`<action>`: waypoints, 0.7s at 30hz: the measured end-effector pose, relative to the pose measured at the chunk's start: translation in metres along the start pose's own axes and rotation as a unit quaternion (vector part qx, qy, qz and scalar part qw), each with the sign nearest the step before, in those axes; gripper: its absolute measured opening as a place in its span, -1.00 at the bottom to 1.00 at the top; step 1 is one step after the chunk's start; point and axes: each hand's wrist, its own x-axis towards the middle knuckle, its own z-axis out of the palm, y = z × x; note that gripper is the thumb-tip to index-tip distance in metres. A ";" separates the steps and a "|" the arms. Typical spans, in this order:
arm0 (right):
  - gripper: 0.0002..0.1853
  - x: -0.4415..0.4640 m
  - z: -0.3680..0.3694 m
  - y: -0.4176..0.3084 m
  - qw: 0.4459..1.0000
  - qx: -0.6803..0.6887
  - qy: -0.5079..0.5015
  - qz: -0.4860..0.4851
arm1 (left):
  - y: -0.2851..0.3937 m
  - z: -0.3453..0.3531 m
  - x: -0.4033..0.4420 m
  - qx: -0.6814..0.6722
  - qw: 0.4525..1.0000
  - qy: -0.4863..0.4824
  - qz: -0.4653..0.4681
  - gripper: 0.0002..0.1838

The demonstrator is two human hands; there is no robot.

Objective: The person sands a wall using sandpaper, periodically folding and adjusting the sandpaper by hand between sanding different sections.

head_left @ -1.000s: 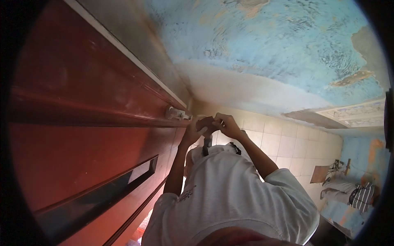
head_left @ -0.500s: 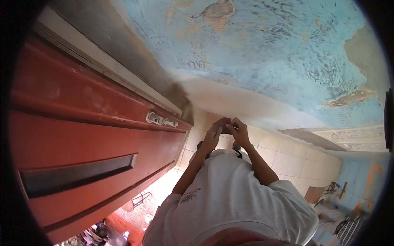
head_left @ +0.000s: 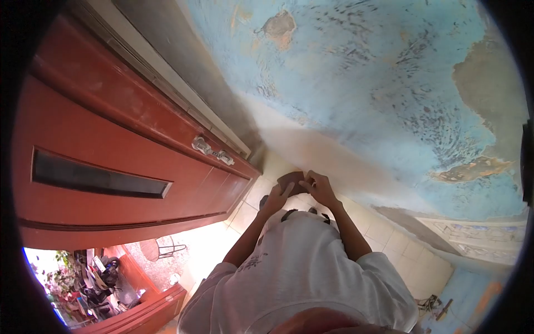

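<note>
- The brown sheet was located on the far side of the pale shirt, above the tiled floor, between the red door on the left and the blue wall on the right.
- The left hand gripped the sheet's near left portion: fingers clamped on it, thumb laid across the upper face. This placement presumably supported the broad part against drooping.
- The right hand held the right edge: fingers curled and apparently clamped there. Exact fingertip contact was too small to confirm.
- The two-sided hold likely controlled the curve of the sheet, which appeared thin and flexible.
- The door stood open, admitting light at near left, which probably aided viewing. Its handle was mounted close to the far edge, presumably for leverage.
- Dark print was present on the shirt's left chest; its characters were illegible. No brand or label could be read on the sheet, door or handle.
</note>
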 end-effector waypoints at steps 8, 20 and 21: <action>-0.75 -0.004 -0.095 0.018 0.983 -0.085 -0.163 0.017 | -0.013 0.039 0.027 0.049 0.995 0.078 0.048 -0.60; -0.74 0.024 -0.169 -0.102 0.966 0.000 0.215 -0.143 | 0.282 -0.047 0.215 -0.007 0.869 0.399 0.292 -0.46; -0.71 0.024 -0.166 -0.099 0.965 0.019 0.217 -0.143 | 0.288 -0.024 0.224 -0.020 0.872 0.393 0.291 -0.43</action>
